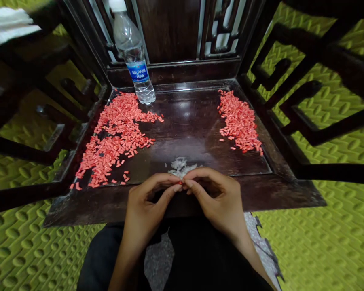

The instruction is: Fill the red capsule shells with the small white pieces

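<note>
My left hand and my right hand meet at the front edge of the dark wooden seat. Their fingertips are pinched together around a small red tube-like piece, mostly covered by the fingers. Just beyond the fingertips lies a little heap of whitish translucent bits. A wide spread of small red pieces covers the left side of the seat. On the right side is a smaller pile of similar red pieces.
A clear water bottle with a blue label stands at the back left, touching the red pieces. Carved wooden armrests flank the seat, and a panelled backrest rises behind. Yellow-green textured mats cover the floor. White cloth or paper sits upper left.
</note>
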Demonstrator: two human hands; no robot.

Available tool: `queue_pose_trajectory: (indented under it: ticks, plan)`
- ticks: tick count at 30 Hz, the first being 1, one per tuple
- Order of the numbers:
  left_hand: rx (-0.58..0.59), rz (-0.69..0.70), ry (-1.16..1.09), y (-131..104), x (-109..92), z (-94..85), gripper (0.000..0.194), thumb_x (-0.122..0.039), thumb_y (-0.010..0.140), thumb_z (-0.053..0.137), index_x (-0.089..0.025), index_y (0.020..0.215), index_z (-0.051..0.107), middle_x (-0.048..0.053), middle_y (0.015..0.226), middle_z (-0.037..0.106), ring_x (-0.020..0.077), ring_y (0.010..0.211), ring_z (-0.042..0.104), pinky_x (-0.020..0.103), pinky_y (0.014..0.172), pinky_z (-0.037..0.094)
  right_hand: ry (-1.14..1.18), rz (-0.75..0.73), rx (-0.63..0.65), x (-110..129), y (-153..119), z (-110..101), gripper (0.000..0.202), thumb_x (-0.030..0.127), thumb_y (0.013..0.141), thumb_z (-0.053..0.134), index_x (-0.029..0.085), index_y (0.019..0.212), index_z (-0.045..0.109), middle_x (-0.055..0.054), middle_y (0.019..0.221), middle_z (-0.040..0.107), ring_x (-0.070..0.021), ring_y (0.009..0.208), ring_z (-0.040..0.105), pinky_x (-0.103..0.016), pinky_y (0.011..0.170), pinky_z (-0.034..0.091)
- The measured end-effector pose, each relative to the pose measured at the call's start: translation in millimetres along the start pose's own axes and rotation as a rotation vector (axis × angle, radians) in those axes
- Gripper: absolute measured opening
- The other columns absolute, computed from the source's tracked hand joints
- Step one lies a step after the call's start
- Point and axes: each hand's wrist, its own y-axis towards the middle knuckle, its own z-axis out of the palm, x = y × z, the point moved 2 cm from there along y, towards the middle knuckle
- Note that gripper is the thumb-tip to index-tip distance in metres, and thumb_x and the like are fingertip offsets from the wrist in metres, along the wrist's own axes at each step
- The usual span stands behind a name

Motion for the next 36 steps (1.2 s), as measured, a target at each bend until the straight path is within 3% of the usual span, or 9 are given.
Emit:
queue_pose_trajectory:
  ticks: [7, 17, 36]
  plan:
    - [-0.023, 0.014, 0.049, 0.2, 1.6, -0.7, 0.008, -0.017, 0.090, 0.082, -0.023, 0.094, 0.083, 0.000, 0.090, 0.086, 0.0144, 0.081, 0.083, 0.019, 0.079, 0.066, -0.099, -0.059, 0.073, 2.1, 2.0, -0.6, 0.013, 0.016, 0.101, 0.069, 0.023, 0.096, 0.078, -0.003, 0.095, 0.077, -0.0165, 0.088, 0.074, -0.030, 0.077, 0.059]
    - [-0.014, 0.055, 0.089, -1.4, 0.9, -1.3, 0.015, -0.012, 0.091, 0.081, -0.026, 0.097, 0.084, -0.003, 0.093, 0.085, 0.0116, 0.086, 0.081, 0.016, 0.083, 0.063, -0.103, -0.065, 0.077, 2.6, 2.5, -0.5, 0.013, 0.015, 0.102, 0.067, 0.023, 0.096, 0.075, -0.002, 0.098, 0.076, -0.0169, 0.094, 0.072, -0.032, 0.082, 0.056]
    - [-0.015, 0.037, 0.070, -2.7, 1.1, -1.6, 0.016, -0.012, 0.091, 0.081, -0.026, 0.098, 0.083, -0.006, 0.094, 0.085, 0.0090, 0.086, 0.081, 0.013, 0.084, 0.062, -0.086, -0.078, 0.077, 2.2, 2.7, -1.1, 0.013, 0.013, 0.101, 0.068, 0.023, 0.097, 0.075, -0.001, 0.098, 0.074, -0.0156, 0.093, 0.071, -0.029, 0.081, 0.055]
